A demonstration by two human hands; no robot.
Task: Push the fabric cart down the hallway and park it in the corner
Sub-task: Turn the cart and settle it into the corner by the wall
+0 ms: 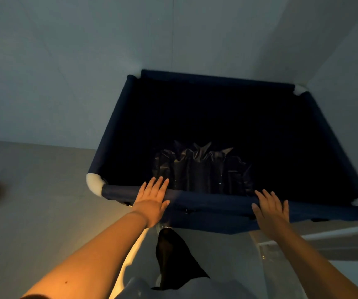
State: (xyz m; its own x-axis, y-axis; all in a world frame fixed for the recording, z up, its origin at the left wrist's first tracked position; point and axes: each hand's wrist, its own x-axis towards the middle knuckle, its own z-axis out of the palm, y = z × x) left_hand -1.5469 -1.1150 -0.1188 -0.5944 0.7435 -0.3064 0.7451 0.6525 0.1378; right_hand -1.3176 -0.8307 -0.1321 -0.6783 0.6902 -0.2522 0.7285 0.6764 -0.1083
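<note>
Head view, looking down: my left hand and right hand lie flat with fingers spread on the near rail of the navy fabric cart, gripping nothing. The cart sits tucked into the wall corner, its far edge against the far wall. Its long axis runs left to right. Parking looks nearly finished; next I would lift my hands away.

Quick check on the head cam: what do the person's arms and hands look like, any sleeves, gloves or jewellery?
Both arms are bare to the frame's edge, no sleeves showing. The left hand and right hand wear no gloves; no rings, watch or bands are visible. A small dark spot marks the left forearm.
</note>
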